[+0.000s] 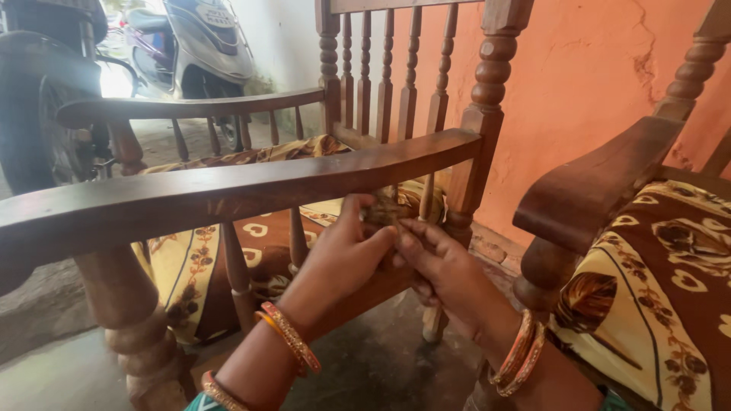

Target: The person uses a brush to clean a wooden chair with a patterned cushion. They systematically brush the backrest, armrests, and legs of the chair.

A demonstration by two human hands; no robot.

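My left hand and right hand meet just under the near armrest of the left chair. Fingers of both pinch narrow on a brownish cloth wad, pressed by a spindle. The patterned cushion lies behind. Another chair stands right; scooters park far left.

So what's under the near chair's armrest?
Under the armrest, turned spindles and a patterned cushion show. Both hands cover what they grip at one spindle.
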